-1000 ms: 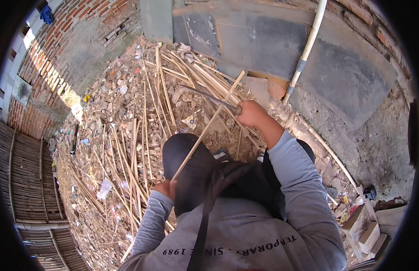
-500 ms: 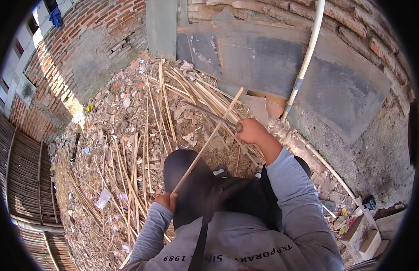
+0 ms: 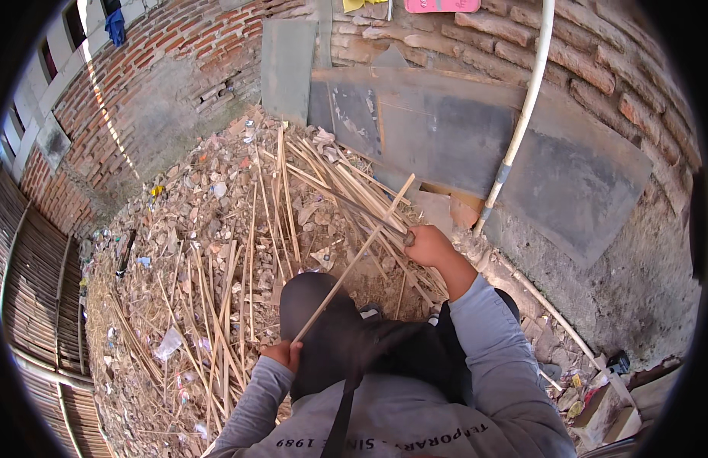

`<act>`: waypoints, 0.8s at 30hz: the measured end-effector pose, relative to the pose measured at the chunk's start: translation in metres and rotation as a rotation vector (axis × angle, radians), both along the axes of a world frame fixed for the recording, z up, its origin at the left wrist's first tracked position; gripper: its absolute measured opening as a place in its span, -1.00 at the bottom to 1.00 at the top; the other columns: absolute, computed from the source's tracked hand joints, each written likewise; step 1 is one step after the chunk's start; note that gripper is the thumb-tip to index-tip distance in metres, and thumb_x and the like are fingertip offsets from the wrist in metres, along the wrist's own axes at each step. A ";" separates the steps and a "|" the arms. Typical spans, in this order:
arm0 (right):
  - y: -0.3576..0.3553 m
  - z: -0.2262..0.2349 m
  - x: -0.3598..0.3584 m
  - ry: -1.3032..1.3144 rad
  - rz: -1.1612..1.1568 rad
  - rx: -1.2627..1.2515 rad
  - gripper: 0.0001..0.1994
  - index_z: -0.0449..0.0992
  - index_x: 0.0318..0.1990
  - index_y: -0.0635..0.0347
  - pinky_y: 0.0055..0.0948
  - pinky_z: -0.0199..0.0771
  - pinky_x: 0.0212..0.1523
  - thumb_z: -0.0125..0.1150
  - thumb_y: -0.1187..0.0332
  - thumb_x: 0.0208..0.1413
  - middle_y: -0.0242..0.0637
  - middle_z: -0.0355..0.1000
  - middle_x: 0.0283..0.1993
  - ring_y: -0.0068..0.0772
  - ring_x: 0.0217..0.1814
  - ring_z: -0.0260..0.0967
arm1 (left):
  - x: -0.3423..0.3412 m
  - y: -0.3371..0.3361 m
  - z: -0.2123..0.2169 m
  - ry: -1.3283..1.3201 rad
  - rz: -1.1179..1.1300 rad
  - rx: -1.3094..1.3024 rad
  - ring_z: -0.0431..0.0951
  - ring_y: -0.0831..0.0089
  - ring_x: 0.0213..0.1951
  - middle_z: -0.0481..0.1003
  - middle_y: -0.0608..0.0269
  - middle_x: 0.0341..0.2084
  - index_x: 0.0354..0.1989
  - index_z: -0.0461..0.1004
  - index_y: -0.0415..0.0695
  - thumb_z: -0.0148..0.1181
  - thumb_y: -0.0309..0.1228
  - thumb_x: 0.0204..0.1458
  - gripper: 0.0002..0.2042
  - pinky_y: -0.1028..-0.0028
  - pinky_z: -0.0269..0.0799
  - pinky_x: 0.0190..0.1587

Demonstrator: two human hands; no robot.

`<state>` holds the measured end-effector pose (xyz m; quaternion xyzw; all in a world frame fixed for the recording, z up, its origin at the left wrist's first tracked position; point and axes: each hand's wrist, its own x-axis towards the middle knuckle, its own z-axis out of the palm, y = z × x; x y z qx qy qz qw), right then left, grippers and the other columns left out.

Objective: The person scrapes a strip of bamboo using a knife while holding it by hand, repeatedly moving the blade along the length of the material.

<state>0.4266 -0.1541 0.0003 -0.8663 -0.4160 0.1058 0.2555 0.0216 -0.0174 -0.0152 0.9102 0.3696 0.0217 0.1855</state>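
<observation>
My left hand (image 3: pixel 282 355) is closed around the lower end of a long pale bamboo strip (image 3: pixel 340 284), beside my left knee. The strip slants up and away to the right across my lap. In my right hand (image 3: pixel 430 246) is the handle of a long dark-bladed knife (image 3: pixel 369 217), its blade pointing to the far left. Blade and strip cross near the strip's far end; whether they touch I cannot tell. Behind them lies a pile of split bamboo strips (image 3: pixel 314 162) on the ground.
More strips (image 3: pixel 230 290) lie to my left on ground strewn with rubble and litter. Dark flat panels (image 3: pixel 453 114) lean on the brick wall ahead, with a white pipe (image 3: pixel 525 114) in front. A woven bamboo screen (image 3: pixel 33 267) stands at far left, a wooden box (image 3: pixel 609 420) at lower right.
The view has tilted up slightly, so more of the wall shows. Both hands keep hold of the strip and the knife, in nearly the same pose.
</observation>
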 end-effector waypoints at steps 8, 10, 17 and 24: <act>0.009 0.013 -0.034 -0.007 0.296 -0.144 -0.76 0.55 -0.32 0.13 -0.10 0.46 -0.21 0.26 0.25 -0.18 -0.04 0.50 -0.34 0.04 -0.24 0.47 | -0.003 0.004 0.000 -0.009 -0.012 -0.042 0.50 -0.23 -0.43 0.47 -0.23 -0.59 -0.47 0.46 -0.24 -0.05 -0.09 0.17 -0.58 0.01 0.39 -0.36; 0.005 0.015 -0.024 0.040 0.271 -0.105 -0.75 0.56 -0.31 0.14 -0.10 0.46 -0.20 0.28 0.24 -0.18 -0.03 0.50 -0.32 0.04 -0.22 0.47 | -0.003 0.003 0.001 -0.040 -0.027 -0.026 0.49 -0.23 -0.43 0.47 -0.23 -0.60 -0.47 0.46 -0.24 -0.05 -0.10 0.17 -0.58 0.01 0.39 -0.36; 0.003 -0.004 -0.006 -0.001 0.070 0.020 -0.72 0.54 -0.33 0.17 -0.12 0.45 -0.23 0.28 0.20 -0.17 0.00 0.48 -0.39 0.07 -0.26 0.45 | 0.000 0.007 -0.004 -0.010 -0.012 -0.026 0.49 -0.22 -0.44 0.47 -0.19 -0.59 -0.44 0.48 -0.23 -0.07 -0.09 0.19 -0.58 0.03 0.41 -0.36; 0.000 0.030 -0.035 -0.126 0.243 -0.099 -0.73 0.52 -0.37 0.15 -0.11 0.45 -0.25 0.31 0.18 -0.17 -0.03 0.47 -0.44 0.05 -0.28 0.45 | -0.002 0.005 -0.002 -0.042 -0.014 -0.038 0.49 -0.24 -0.44 0.45 -0.24 -0.60 -0.52 0.44 -0.25 -0.05 -0.09 0.17 -0.56 0.00 0.38 -0.37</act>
